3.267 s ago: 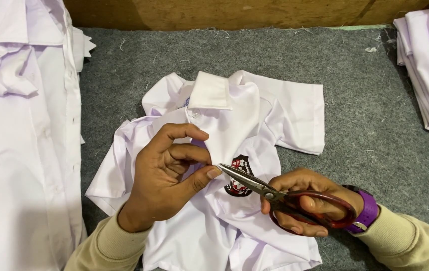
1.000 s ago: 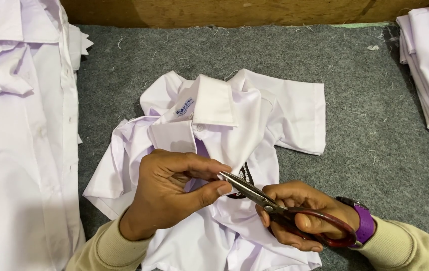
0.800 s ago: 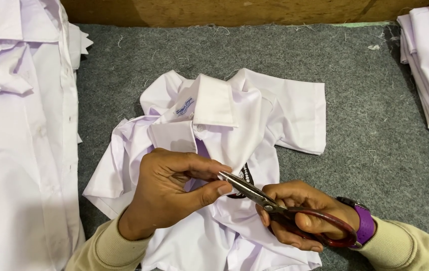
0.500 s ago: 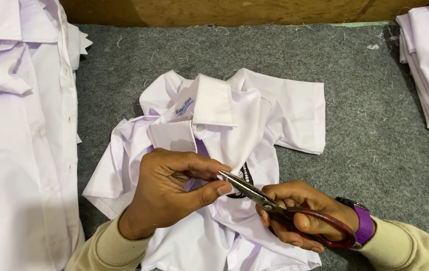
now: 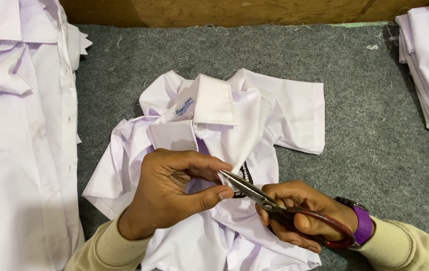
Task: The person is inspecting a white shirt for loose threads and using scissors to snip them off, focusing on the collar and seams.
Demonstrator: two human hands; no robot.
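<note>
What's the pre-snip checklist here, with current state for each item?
1. Scissors held firmly in the right hand, fingers through the red handles: ok.
2. Left hand pinching the white shirt fabric at the blade tips: ok.
3. Left thumb and fingertips out of the blade path: cannot tell, the tips sit right beside the thumb.
4. What lies between the blades, thread or cloth: cannot tell, hidden by the fingers.
5. Dark badge on the shirt away from the cutting edge: not ok, it sits directly under the blades.
6. Shirt piles at the sides apart from the work: ok.
</note>
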